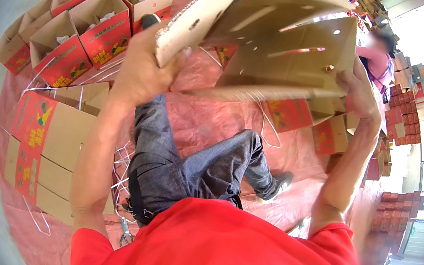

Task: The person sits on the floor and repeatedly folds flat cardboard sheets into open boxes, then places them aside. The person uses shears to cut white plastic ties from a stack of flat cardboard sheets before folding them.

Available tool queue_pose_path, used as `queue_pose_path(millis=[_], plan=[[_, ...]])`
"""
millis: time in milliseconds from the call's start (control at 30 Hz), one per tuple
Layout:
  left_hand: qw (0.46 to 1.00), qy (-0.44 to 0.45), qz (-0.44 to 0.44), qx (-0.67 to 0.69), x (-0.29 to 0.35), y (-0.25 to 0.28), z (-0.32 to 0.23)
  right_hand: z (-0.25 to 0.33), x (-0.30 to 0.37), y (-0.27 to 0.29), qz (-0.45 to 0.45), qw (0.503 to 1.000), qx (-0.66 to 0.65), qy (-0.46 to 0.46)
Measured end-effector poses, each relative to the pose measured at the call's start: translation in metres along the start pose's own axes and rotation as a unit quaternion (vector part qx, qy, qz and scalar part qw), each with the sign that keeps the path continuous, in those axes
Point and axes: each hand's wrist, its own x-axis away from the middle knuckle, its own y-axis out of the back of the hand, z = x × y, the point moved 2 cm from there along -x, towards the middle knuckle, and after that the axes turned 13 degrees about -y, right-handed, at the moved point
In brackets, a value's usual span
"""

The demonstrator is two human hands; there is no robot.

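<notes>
A brown cardboard box with small holes in its walls is held up in front of me, its inside partly showing. My left hand is closed on the edge of a pale panel at the box's left side, thumb against the cardboard. At the right side, my right hand grips the box's edge, its fingers partly hidden and slightly blurred. Below the box are my legs in grey trousers, one knee bent, over the red floor sheet.
Open red-and-brown boxes stand in rows at the far left. Nearer lie flattened red-and-brown cartons with white straps. Scissors lie by my left hip. More boxes sit beyond the held one. A person in pink is at the far right, near stacked cartons.
</notes>
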Motion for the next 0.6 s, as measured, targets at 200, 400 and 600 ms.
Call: queue_pose_path(millis=[200, 400, 600], plan=[[0.986, -0.128, 0.014, -0.101, 0.027, -0.027, -0.008, -0.012, -0.006, 0.001, 0.040, 0.992, 0.119, 0.004], [0.997, 0.035, 0.070, -0.016, 0.098, -0.061, 0.020, -0.024, -0.005, -0.032, 0.084, 0.969, 0.226, -0.046], [0.984, -0.140, 0.073, -0.088, 0.119, -0.072, 0.035, -0.102, -0.042, -0.074, -0.051, 0.992, 0.022, 0.111]])
